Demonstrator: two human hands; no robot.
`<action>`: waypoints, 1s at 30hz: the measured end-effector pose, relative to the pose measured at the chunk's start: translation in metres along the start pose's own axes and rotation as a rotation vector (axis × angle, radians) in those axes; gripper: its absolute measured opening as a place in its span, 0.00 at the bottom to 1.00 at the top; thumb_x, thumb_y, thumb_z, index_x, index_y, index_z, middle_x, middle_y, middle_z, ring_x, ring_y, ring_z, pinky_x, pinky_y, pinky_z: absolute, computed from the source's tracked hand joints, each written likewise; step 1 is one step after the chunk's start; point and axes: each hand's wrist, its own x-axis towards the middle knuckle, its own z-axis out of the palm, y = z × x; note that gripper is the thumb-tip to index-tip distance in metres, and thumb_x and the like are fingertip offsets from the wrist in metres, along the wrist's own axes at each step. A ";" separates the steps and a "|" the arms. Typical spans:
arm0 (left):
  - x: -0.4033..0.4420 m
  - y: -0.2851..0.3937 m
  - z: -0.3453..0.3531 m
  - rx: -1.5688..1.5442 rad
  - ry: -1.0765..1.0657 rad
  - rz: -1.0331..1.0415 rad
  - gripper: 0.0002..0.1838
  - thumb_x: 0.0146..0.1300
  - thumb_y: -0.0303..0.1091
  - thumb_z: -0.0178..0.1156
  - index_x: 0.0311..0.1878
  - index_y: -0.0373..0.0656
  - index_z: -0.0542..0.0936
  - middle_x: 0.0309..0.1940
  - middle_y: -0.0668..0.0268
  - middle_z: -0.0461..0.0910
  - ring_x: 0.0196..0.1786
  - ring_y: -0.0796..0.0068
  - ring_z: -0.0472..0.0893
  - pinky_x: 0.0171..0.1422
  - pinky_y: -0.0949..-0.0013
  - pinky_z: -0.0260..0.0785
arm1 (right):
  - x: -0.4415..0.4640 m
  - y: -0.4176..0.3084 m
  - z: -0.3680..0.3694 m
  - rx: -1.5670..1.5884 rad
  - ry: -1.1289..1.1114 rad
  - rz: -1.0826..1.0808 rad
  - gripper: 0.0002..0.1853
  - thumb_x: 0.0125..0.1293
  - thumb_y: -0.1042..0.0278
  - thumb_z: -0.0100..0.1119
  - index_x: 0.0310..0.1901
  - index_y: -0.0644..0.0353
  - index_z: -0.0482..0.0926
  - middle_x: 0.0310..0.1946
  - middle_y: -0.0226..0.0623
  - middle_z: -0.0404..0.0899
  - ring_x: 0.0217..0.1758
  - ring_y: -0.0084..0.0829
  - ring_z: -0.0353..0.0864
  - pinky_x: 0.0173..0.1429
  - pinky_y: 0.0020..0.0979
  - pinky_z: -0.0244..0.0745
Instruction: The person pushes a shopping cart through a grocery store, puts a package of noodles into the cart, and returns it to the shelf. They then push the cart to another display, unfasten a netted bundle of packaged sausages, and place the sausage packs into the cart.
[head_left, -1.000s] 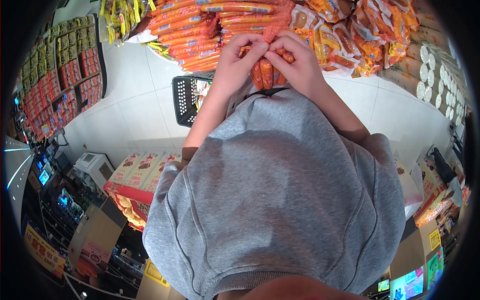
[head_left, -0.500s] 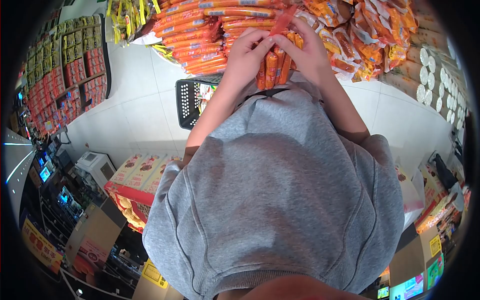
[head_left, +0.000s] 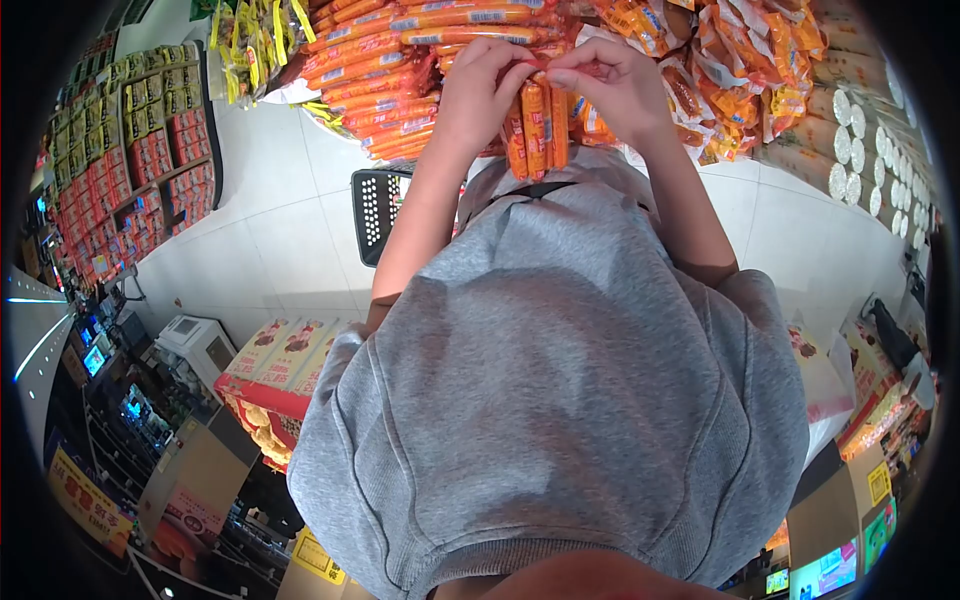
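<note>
Head view | Step: apparently working top of sausage bundle (head_left: 534, 130) | Left hand (head_left: 484, 92), right hand (head_left: 628, 95): fingertips clamped on its top | Location: below hands, near sausage pile (head_left: 372, 68) | Next: calls for steady pinches, presumably

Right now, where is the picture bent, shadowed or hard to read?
Head view: strong fisheye bending, black corners, the left display rack curved; head view: uneven shadow across the grey sweatshirt; head view: orange-wrapped sticks bright between left hand and right hand, but their print too small to read.
</note>
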 end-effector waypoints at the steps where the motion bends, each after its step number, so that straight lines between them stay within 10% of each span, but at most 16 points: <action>1: 0.001 -0.001 0.000 -0.002 0.002 0.043 0.10 0.61 0.30 0.62 0.46 0.39 0.81 0.40 0.59 0.79 0.44 0.63 0.80 0.49 0.66 0.73 | -0.002 -0.005 0.004 -0.109 -0.007 -0.005 0.07 0.61 0.68 0.66 0.39 0.59 0.84 0.34 0.31 0.85 0.38 0.22 0.84 0.46 0.22 0.78; 14: -0.026 0.056 -0.037 -0.238 0.068 0.360 0.08 0.51 0.27 0.69 0.36 0.38 0.84 0.33 0.62 0.81 0.33 0.66 0.81 0.36 0.67 0.74 | -0.025 -0.087 0.012 -0.125 -0.037 -0.531 0.05 0.53 0.77 0.70 0.31 0.58 0.84 0.25 0.30 0.83 0.30 0.25 0.82 0.33 0.24 0.72; 30: -0.051 0.027 -0.010 -0.913 -0.154 -0.111 0.06 0.62 0.26 0.63 0.39 0.36 0.86 0.37 0.65 0.79 0.43 0.72 0.77 0.49 0.71 0.70 | -0.014 -0.049 0.012 0.272 -0.205 0.010 0.03 0.62 0.77 0.63 0.35 0.68 0.82 0.29 0.33 0.81 0.31 0.20 0.81 0.35 0.21 0.76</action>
